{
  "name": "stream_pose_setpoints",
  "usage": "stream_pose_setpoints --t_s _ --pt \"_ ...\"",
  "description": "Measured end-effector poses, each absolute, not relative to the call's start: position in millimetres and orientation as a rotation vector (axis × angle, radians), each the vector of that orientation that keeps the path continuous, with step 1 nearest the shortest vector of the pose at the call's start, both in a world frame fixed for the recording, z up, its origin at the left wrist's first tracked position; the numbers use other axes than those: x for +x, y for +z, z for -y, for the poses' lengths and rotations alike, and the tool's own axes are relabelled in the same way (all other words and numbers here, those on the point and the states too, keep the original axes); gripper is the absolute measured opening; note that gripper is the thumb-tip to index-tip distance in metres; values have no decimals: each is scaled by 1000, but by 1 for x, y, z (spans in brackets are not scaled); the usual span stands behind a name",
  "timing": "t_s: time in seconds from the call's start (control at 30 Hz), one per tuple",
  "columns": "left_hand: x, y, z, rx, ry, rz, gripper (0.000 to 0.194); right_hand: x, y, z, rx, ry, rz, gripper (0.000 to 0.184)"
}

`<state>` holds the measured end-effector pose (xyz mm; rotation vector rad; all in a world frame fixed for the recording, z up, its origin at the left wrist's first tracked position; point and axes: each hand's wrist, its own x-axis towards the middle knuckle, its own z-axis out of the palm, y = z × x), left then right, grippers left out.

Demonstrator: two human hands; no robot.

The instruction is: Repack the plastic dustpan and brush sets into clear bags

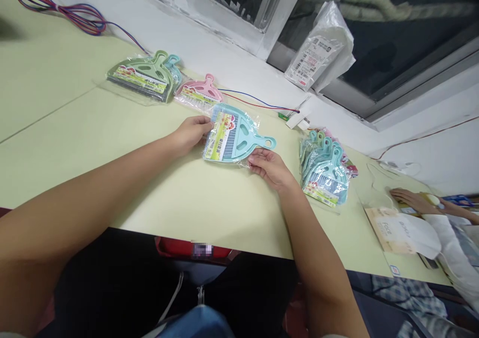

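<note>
Between my two hands is a light blue dustpan and brush set [241,136] in a clear plastic bag, with a yellow-green label across its bristles. My left hand [193,132] pinches the bag at the brush end, and the fingertips are partly hidden behind it. Near the handle, the thumb and fingers of my right hand [270,167] close on the bag's lower edge. Behind lie bagged sets: a green dustpan set [145,74] over a blue one, and a pink dustpan set [202,89]. A row of bagged blue and green sets [325,178] leans together at the right.
A bundle of red and blue wire [84,19] lies at the back left. A labelled plastic package [316,54] stands by the window. At the far right, a co-worker's hand [413,200] rests near a paper bag [396,231]. The table's front edge [224,248] runs before me.
</note>
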<state>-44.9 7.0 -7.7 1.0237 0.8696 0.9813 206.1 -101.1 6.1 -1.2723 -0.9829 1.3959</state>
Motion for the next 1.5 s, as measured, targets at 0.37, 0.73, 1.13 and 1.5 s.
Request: stream_pose_setpoints --t_s 0.37,0.73,1.13,1.5 --pt "-42 -10 -7 995 990 -829 16 197 3 100 -1194 1079 891 105" --pt "-40 -11 -7 1001 982 -868 18 201 -1 96 -1202 1027 912 100" --pt "-40 -6 -3 963 1013 -847 23 203 -9 92 -1264 995 873 101" --pt "-41 -10 -7 1013 1032 -854 25 203 -8 91 -1262 940 826 77"
